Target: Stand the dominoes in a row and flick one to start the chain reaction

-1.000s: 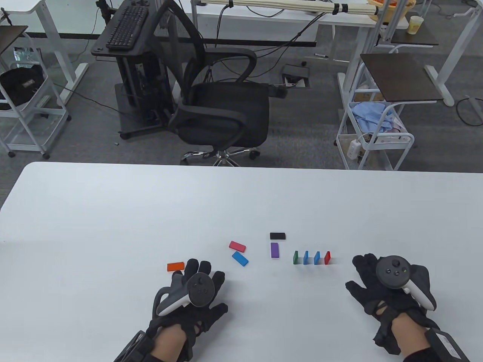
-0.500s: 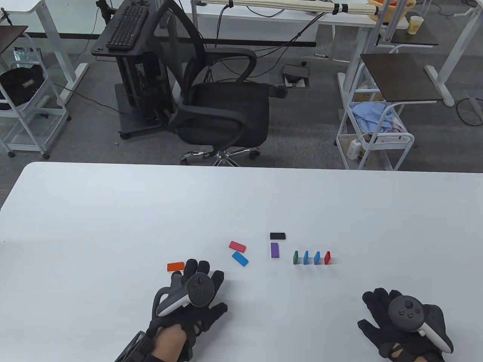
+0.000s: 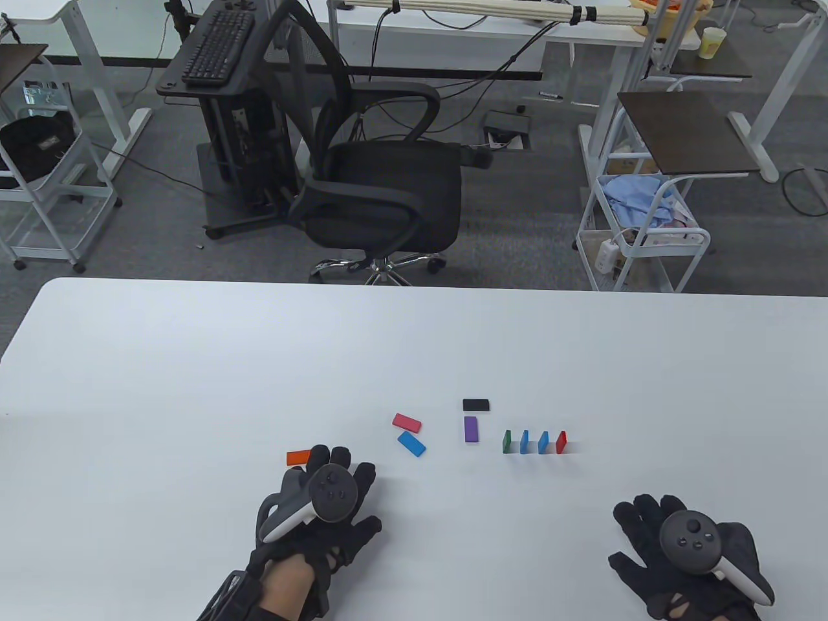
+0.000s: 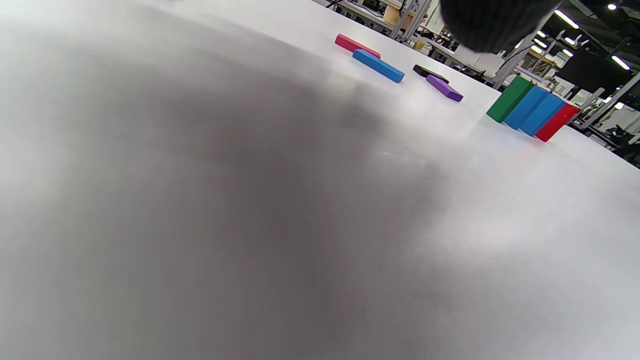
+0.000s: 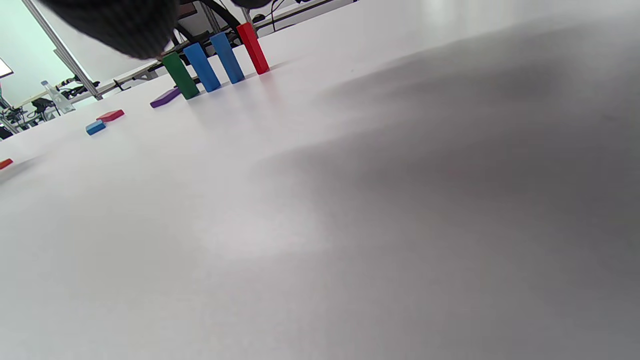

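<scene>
White tabletop fills the near half of the table view, with an office chair and wire carts on grey carpet behind. Four dominoes stand in a short row: green domino, two blue ones, then the red domino. Five more lie flat: black domino, purple domino, pink domino, flat blue domino and orange domino. The left hand rests palm-down, fingers straight, fingertips at or over the orange piece's right end; contact cannot be told. The right hand lies spread and empty, well apart from the row.

From the left wrist view, only a dark fingertip shows at the top. The standing row is seen end-on, its pieces overlapping, so the gaps between them vanish; the orange piece is out of sight.

Across the right wrist view the row shows side-on, upright and evenly spaced, which the other wrist camera hides; the orange piece is just a sliver at the left edge.

These look like small, light, rigid blocks with smooth faces, likely to slide or topple at a nudge. Pinching the long edges between thumb and forefinger should serve best.
</scene>
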`<action>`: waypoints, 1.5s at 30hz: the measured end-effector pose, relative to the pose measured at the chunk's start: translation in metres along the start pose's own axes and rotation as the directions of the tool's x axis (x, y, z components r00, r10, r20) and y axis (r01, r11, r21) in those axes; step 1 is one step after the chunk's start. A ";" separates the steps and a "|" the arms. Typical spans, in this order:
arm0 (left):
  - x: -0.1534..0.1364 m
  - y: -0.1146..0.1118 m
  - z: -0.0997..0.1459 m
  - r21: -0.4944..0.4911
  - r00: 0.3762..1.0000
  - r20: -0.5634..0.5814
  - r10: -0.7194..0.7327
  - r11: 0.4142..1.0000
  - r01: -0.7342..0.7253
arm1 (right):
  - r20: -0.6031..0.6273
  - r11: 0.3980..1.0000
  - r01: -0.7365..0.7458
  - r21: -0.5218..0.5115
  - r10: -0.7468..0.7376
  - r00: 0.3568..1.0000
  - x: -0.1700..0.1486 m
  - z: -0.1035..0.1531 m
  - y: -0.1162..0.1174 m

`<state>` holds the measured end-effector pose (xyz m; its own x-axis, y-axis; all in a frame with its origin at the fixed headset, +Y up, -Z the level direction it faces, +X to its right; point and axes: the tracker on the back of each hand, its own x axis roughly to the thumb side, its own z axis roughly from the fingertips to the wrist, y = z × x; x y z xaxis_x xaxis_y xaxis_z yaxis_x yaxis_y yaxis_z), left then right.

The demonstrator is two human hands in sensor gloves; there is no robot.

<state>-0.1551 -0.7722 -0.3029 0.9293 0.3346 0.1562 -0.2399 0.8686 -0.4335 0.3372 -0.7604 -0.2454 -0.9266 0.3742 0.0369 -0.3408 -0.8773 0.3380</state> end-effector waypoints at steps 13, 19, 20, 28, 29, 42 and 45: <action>0.026 0.033 -0.009 0.008 0.994 -0.086 -0.068 0.998 0.069 | 0.000 0.998 0.063 0.002 -0.063 0.998 -0.007 0.000 -0.004; 0.057 0.050 -0.039 0.014 0.991 -0.086 -0.107 0.994 0.109 | 0.005 0.994 0.107 0.027 -0.107 0.994 -0.013 -0.001 -0.005; 0.063 0.052 -0.046 0.014 0.990 -0.087 -0.109 0.994 0.111 | 0.004 0.993 0.112 0.030 -0.112 0.994 -0.014 -0.002 -0.005; 0.107 0.057 -0.098 -0.014 0.979 -0.096 -0.179 0.984 0.178 | 0.020 0.994 0.102 0.044 -0.103 0.994 -0.009 -0.002 -0.003; 0.114 0.056 -0.104 -0.021 0.973 -0.096 -0.212 0.977 0.211 | 0.022 0.994 0.103 0.043 -0.104 0.994 -0.008 -0.002 -0.002; 0.165 0.045 -0.164 0.045 0.938 -0.176 -0.299 0.949 0.311 | 0.044 0.993 0.104 0.052 -0.107 0.993 -0.004 -0.004 0.000; 0.174 0.042 -0.173 0.085 0.922 -0.211 -0.324 0.934 0.347 | 0.045 0.991 0.124 0.054 -0.127 0.991 -0.005 -0.004 0.000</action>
<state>0.0448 -0.7409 -0.4478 0.9940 -0.0495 0.0971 0.0746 0.9584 -0.2754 0.3416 -0.7634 -0.2493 -0.8678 0.4956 0.0359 -0.4443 -0.8063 0.3906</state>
